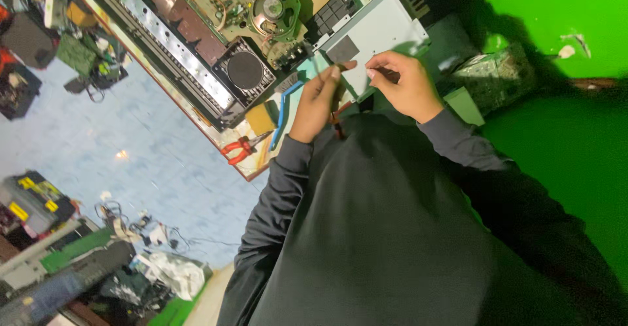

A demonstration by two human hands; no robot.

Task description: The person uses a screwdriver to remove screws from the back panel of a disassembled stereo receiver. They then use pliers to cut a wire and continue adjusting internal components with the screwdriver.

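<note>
Grey panel [376, 35] lies on the counter [222, 144], under my hands. My left hand [318, 100] pinches a thin tool; my right hand [405, 84] curls on something small. Beside the panel: round speaker [271, 8], red pliers [239, 148]. Behind it, green wall [562, 5]; below, blue floor [131, 149].

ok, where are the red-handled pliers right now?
In the head view, the red-handled pliers lie at the near edge of the workbench, left of the left hand, just below the yellow block and beside the blue strip.
</note>
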